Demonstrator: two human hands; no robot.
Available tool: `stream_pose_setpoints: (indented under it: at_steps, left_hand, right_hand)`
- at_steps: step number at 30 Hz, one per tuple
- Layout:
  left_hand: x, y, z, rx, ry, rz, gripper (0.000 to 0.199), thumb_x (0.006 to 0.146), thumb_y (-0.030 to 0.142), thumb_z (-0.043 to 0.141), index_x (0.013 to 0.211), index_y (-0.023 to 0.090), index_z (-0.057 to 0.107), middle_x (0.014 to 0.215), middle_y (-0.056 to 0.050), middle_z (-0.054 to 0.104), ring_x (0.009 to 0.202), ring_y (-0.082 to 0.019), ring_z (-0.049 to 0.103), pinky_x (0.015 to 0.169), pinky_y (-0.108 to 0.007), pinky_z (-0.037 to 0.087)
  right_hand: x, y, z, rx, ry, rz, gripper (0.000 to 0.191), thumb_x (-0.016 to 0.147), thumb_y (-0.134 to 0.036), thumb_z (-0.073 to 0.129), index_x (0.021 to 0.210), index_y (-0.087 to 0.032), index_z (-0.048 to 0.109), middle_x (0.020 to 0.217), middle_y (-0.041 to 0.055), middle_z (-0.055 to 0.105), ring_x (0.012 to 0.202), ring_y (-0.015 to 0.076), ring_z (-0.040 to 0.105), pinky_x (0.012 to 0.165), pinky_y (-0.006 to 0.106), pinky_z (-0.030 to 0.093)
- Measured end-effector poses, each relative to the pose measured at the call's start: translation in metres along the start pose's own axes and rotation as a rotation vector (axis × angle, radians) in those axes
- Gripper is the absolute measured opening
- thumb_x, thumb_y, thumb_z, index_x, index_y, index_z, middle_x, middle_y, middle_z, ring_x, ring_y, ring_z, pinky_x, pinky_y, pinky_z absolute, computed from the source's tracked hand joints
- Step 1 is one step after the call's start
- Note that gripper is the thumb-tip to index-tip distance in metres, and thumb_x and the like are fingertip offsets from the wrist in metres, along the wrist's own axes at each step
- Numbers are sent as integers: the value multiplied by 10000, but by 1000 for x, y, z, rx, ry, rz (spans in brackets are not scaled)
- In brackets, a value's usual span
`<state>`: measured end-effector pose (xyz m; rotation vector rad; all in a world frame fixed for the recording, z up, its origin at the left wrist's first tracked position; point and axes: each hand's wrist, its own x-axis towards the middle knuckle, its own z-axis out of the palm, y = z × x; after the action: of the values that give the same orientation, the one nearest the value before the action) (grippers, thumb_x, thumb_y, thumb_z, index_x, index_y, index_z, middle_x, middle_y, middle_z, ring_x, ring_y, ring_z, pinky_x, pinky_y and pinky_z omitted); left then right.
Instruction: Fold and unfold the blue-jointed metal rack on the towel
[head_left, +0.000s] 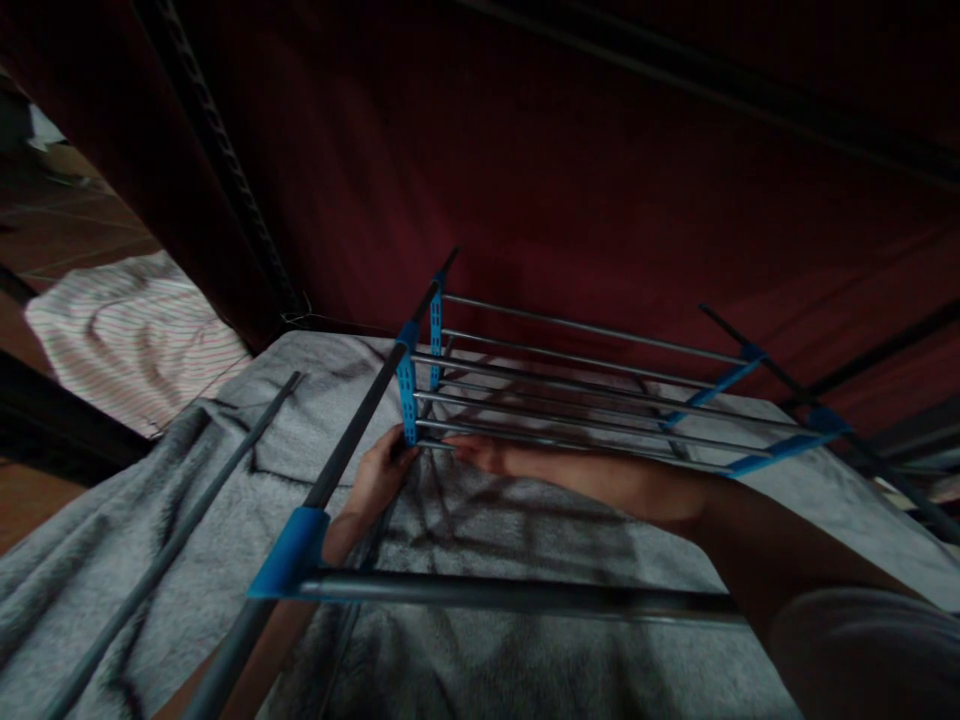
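Note:
A partly built rack of grey metal tubes with blue plastic connectors stands on a grey fleece blanket. My left hand has its fingers closed on the lower end of a blue slotted bracket on the rack's left side. Just right of it, my right hand pinches a thin metal rod near the end that meets the bracket. Several more thin rods run across to the blue brackets on the right side. A thick tube crosses nearer to me, below my right forearm.
A loose grey tube lies on the blanket at the left. Behind the rack hangs a dark red cloth. A striped cloth lies at the far left, beside a dark metal frame bar.

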<state>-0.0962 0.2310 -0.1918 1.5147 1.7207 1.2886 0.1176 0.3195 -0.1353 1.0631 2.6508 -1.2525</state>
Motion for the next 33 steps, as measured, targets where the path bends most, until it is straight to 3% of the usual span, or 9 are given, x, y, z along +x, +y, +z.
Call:
stream_pose_setpoints:
  at_steps: [11,19,24,33]
  left_hand:
    - [-3,12,-1,29,11,-27,436,828,447,593,1177,189,642,1052,-75,749,971,-264,684,921,-378,525]
    - [-5,10,1,87,18,-25,464,862,440,563,1238,183,653,1176,-100,738,1089,-293,677,960,-393,516]
    - [-5,10,1,101,13,-30,461,873,418,558,1251,173,656,1162,-96,745,1064,-296,688,949,-391,525]
    - [-7,15,-1,145,18,-26,439,877,397,554,1235,172,672,1122,-90,754,1048,-311,694,956,-399,530]
  right_hand:
    - [6,5,-3,42,-22,-39,327,1008,-171,430,1230,-273,648,1277,25,681,1194,190,614,949,313,508]
    - [4,-1,-5,0,-20,-34,286,1004,-174,421,1144,-261,655,1128,44,707,1085,204,631,857,299,512]
    - [6,-3,-8,7,-56,-26,200,1002,-202,459,982,-224,658,1029,47,689,957,181,629,793,268,494]
    - [8,0,-2,-71,-38,-18,254,1007,-223,389,954,-217,637,934,57,664,856,180,601,727,276,475]
